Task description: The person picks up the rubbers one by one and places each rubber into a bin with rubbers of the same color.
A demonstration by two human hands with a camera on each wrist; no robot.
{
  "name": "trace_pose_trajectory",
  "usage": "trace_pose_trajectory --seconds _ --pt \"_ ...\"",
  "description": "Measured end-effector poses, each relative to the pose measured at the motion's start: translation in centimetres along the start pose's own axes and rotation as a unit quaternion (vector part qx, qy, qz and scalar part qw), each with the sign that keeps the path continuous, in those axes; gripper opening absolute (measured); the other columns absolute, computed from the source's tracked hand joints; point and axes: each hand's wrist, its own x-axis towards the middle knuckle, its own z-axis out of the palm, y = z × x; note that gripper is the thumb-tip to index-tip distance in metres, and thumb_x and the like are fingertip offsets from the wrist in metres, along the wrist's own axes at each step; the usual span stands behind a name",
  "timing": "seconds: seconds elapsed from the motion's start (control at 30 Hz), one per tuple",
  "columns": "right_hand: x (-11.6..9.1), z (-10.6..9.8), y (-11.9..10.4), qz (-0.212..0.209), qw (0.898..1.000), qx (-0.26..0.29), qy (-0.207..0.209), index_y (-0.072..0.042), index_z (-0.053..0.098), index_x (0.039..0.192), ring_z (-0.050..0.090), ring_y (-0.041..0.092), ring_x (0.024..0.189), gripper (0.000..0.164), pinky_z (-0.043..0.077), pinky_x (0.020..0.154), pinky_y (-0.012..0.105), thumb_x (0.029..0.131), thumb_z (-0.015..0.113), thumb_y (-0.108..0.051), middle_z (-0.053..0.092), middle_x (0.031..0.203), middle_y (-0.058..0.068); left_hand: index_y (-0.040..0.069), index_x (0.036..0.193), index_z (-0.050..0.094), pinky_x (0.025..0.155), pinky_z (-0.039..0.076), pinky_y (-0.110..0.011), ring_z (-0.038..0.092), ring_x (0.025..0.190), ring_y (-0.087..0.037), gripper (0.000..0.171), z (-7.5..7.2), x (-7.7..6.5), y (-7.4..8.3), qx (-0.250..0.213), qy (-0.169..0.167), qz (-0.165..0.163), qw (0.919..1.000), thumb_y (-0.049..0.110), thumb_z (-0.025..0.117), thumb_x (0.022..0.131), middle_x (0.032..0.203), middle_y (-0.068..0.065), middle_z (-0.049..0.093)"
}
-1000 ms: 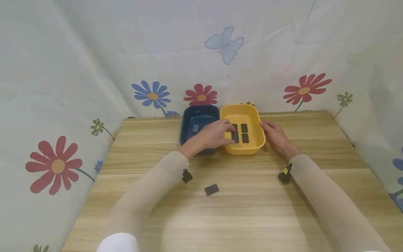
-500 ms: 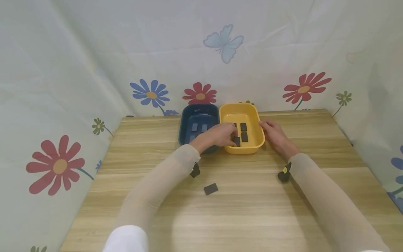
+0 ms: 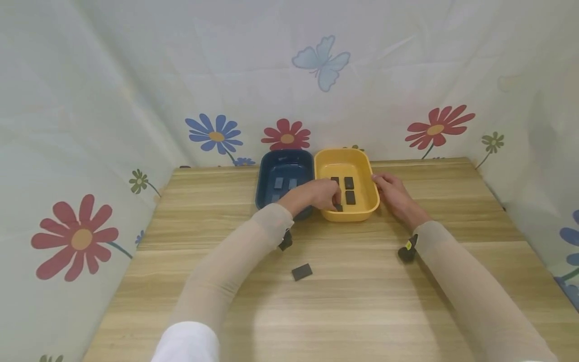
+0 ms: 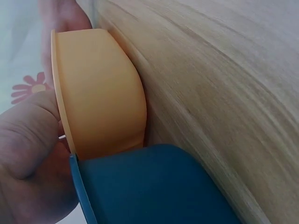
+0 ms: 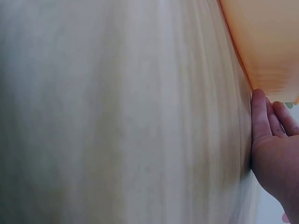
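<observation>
My left hand [image 3: 322, 194] reaches over the blue tray into the yellow tray [image 3: 348, 216], its fingers pointing down. It pinches a small black rectangular tile [image 3: 338, 207] at the tray's front left, mostly hidden by the fingers. Several similar black tiles, such as one tile [image 3: 350, 197], lie flat beside it in the yellow tray. In the left wrist view, the left thumb [image 4: 28, 130] hangs over the yellow rim, and the tile is hidden. My right hand [image 3: 394, 195] rests against the yellow tray's right side; its fingers [image 5: 259, 112] look fairly straight in the right wrist view.
The blue tray [image 3: 260, 188] touches the yellow one on its left, with several dark tiles [image 3: 279, 183] inside. One black tile [image 3: 301, 272] lies on the wooden table [image 3: 353, 301] nearer the front. A floral curtain [image 3: 375, 95] hangs behind the trays.
My left hand has moved slightly right and toward the tray's front, and the tile under its fingers has shifted with it. My right hand stays at the yellow tray's side.
</observation>
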Motion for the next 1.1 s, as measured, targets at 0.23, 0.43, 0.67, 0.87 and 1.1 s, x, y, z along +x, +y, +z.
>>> trace_pose_trajectory --seconds 0.23,0.43,0.67,0.87,1.1 --pt "0.0 0.1 0.2 0.001 1.000 0.000 0.002 0.006 0.045 0.149 0.057 0.018 0.120 0.060 0.056 0.091 0.021 0.112 0.052 -0.040 0.051 0.145 0.019 0.013 0.123 0.077 0.095 0.055 -0.031 0.067 0.113 -0.017 0.027 0.5 0.5 -0.2 0.002 -0.008 -0.010 0.9999 0.024 0.079 0.099 0.120 0.000 0.074" --pt "0.1 0.2 0.3 -0.005 1.000 -0.001 0.006 0.006 0.049 0.144 0.059 0.014 0.115 0.057 0.057 0.089 0.019 0.111 0.054 -0.041 0.055 0.135 0.013 0.011 0.124 0.075 0.096 0.055 -0.031 0.067 0.112 -0.017 0.030 0.5 0.7 -0.2 0.007 -0.017 -0.011 0.9998 0.025 0.079 0.098 0.122 -0.002 0.073" --pt "-0.1 0.2 0.3 -0.006 1.000 0.004 0.005 0.006 0.048 0.146 0.057 0.017 0.121 0.059 0.055 0.092 0.019 0.111 0.053 -0.042 0.054 0.139 0.014 0.010 0.123 0.075 0.092 0.056 -0.030 0.066 0.106 -0.016 0.030 0.4 0.7 -0.2 0.003 -0.015 -0.008 0.9999 0.025 0.080 0.097 0.119 -0.002 0.072" --pt "0.0 0.1 0.1 -0.001 1.000 0.005 0.001 0.006 0.044 0.151 0.056 0.017 0.124 0.061 0.055 0.095 0.019 0.112 0.051 -0.041 0.051 0.146 0.016 0.011 0.116 0.075 0.089 0.055 -0.027 0.065 0.101 -0.014 0.027 0.2 0.6 -0.7 -0.017 0.014 0.015 0.9997 0.028 0.083 0.095 0.110 0.001 0.072" --pt "0.1 0.1 0.3 0.001 1.000 0.005 0.000 0.005 0.045 0.151 0.055 0.018 0.127 0.061 0.055 0.094 0.019 0.112 0.051 -0.041 0.051 0.147 0.016 0.006 0.128 0.071 0.099 0.052 -0.030 0.063 0.112 -0.022 0.043 -2.0 -1.9 -0.4 -0.095 0.076 0.040 0.9917 0.026 0.085 0.093 0.122 -0.009 0.070"
